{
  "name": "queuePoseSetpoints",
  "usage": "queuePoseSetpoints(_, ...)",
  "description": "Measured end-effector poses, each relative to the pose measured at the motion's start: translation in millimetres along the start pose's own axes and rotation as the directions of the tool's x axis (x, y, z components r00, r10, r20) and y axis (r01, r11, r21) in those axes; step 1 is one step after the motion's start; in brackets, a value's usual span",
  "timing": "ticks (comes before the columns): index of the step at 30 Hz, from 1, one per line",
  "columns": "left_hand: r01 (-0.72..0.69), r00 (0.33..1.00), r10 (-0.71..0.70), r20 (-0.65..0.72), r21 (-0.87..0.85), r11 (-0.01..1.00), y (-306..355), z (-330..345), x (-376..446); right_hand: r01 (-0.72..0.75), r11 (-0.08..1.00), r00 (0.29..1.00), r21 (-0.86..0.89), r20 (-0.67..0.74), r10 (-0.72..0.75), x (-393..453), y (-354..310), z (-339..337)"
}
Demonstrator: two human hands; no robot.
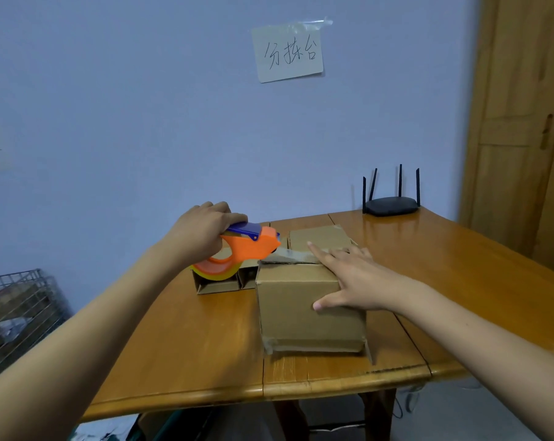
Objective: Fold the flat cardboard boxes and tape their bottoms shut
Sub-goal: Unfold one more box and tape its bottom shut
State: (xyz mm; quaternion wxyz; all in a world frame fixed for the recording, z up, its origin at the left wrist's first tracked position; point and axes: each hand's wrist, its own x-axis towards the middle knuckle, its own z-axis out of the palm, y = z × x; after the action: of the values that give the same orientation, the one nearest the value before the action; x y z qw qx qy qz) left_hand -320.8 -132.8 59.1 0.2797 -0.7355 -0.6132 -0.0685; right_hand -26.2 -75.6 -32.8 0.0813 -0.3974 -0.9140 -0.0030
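cardboard box (301, 307) upended mid-table, taped seam running left–right | left hand (202, 230) clenched round orange tape dispenser (237, 249) off box's left edge | right hand (352, 278) flat, fingers spread, pressing tape strip (293, 256) | next pull likely leftward

Tape dispenser (244, 249): orange body, blue top handle, yellow-orange roll. Cardboard box (304, 307): plain brown; table (180, 342): glossy honey-brown wood. Router (391, 205): black; wall (126, 106): pale blue; note (288, 52): white with black handwriting.

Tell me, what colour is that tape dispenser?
Tape dispenser: orange with a blue top, seen in the head view.
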Motion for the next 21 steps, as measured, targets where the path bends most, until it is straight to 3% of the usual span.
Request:
queuePoseSetpoints(14, -0.006, 1.000, 0.006, 0.021, -0.016, 1.000, 4.0, 36.9, -26.4, 0.017, 0.995, 1.000, -0.099, 0.028, -0.015, -4.1, -4.0, -1.3)
queuePoseSetpoints(21, -0.005, 1.000, 0.005, 0.025, -0.010, 1.000, 6.1, 44.3, -33.2, 0.021, 0.999, 0.999, -0.032, 0.028, -0.020, 1.3, 1.8, 4.4)
